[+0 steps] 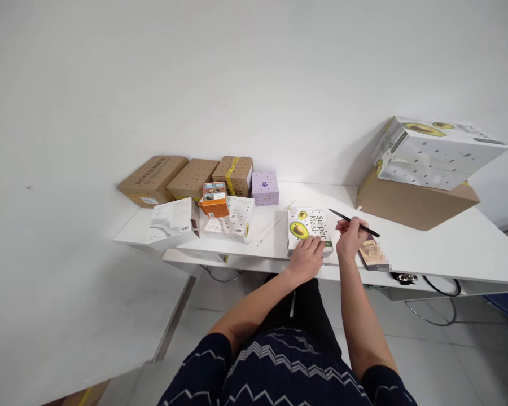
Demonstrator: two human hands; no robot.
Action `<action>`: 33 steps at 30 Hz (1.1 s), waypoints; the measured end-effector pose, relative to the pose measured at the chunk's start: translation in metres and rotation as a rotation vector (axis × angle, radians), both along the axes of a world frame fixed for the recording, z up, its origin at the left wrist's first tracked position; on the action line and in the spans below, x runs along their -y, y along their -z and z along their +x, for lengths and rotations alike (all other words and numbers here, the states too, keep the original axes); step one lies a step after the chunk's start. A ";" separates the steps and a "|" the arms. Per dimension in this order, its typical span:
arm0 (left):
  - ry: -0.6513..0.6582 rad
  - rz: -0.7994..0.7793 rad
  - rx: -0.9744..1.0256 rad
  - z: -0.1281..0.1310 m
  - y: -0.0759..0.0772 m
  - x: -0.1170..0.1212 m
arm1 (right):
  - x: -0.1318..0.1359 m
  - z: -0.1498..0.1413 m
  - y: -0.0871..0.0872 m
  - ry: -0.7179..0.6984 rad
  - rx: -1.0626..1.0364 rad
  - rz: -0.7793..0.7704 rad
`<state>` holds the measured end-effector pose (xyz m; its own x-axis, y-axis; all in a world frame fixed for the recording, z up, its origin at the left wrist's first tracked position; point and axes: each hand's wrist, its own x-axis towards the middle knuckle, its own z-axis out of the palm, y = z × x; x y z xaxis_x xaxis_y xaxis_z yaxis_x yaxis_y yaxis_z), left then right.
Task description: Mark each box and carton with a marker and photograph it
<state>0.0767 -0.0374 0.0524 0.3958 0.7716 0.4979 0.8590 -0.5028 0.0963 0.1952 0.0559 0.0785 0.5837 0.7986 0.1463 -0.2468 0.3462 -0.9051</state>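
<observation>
A small white box with avocado pictures (309,225) lies on the white table (427,248) in front of me. My left hand (307,258) rests flat on the box's near edge, fingers stretched out. Just right of the box, my right hand (350,237) is closed round a thin black pen (352,222) that points up and left over the table. A phone (370,252) lies by my right wrist.
Three brown cartons (192,177), a purple box (265,188), an orange box (214,199) and white boxes (173,223) stand at the left. A large avocado carton (436,151) sits on a brown carton (410,202) at the right. Cables hang below the table edge.
</observation>
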 end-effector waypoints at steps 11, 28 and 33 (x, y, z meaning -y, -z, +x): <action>0.103 -0.002 0.127 -0.012 -0.008 -0.014 | -0.031 -0.043 -0.004 -0.707 0.150 -0.127; -0.021 0.078 0.125 -0.017 -0.003 -0.035 | -0.019 -0.046 0.004 -0.584 0.668 -0.196; -0.029 0.065 0.109 -0.017 -0.004 -0.035 | -0.019 -0.045 0.005 -0.574 0.733 -0.201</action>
